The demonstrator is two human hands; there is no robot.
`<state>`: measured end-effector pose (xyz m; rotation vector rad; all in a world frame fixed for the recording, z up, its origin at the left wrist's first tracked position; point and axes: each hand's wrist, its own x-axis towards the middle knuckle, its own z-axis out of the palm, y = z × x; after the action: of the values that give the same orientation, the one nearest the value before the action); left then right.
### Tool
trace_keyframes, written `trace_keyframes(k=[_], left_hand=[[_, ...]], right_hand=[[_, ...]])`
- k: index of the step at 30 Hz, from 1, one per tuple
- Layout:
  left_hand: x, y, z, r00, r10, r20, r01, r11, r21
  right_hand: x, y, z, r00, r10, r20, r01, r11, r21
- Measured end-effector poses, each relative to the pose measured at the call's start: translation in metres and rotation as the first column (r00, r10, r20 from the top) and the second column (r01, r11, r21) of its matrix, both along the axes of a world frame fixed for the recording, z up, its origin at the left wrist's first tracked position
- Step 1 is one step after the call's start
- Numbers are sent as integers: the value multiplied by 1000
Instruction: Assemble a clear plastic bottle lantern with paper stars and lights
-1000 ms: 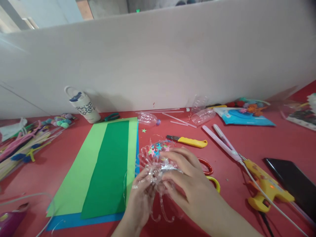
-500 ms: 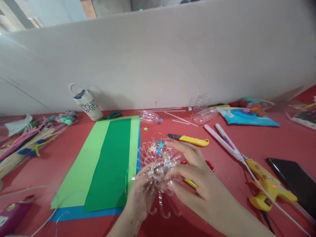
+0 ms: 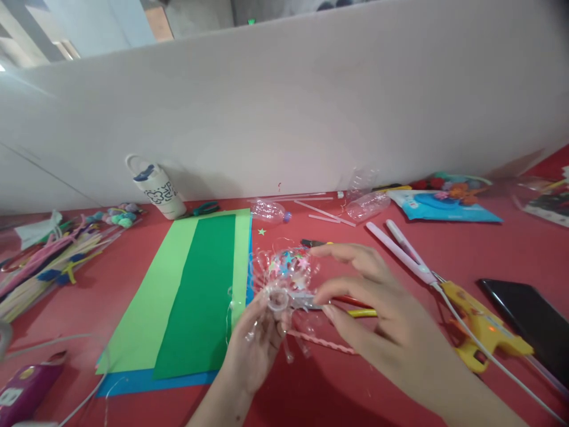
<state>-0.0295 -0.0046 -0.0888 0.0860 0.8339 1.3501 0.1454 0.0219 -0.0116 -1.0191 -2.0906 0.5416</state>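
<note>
My left hand [image 3: 260, 338] is closed around a clear plastic bottle piece [image 3: 278, 300], its ring-like mouth facing me and its rim cut into thin curled strips. Small blue, pink and green stars [image 3: 288, 261] show through or among the far strips; whether they are attached, I cannot tell. To the right, my right hand [image 3: 373, 308] hovers with bent fingers apart, the thumb and middle fingertip near each other with nothing visible between them. Metal scissor blades [image 3: 306, 301] lie beneath its fingertips, partly hidden. Behind that hand, the yellow box cutter [image 3: 311, 243] is mostly covered.
Green sheets [image 3: 200, 296] over blue lie left. A white tumbler [image 3: 160, 191], clear bottles [image 3: 269, 211] and pale sticks [image 3: 324, 210] line the wall. At right are a pink flat iron [image 3: 402, 252], a yellow glue gun [image 3: 484, 323], its cord and a black phone [image 3: 524, 320].
My right hand has drawn back to the right, off the curled strips. My left hand has tilted the bottle piece slightly and shifted it left. Scissor blades and a pink wavy strip now show.
</note>
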Motion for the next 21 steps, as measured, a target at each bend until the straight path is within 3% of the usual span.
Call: trace_keyframes(k=[8,14,21], left_hand=[[-1,-1,-3,1000,-11,26,11,1000,-7],[-1,-2,0,999,-19,29,19,1000,-12],[-1,0,4,1000,-7,18,8,997,-74]], right_hand=[[-7,3,-7,995,15,96,-21,998,61],[-5,2,-7,997,23,75,-26,999,31],[-5,1,-3,997,-5,81,-4,994,105]])
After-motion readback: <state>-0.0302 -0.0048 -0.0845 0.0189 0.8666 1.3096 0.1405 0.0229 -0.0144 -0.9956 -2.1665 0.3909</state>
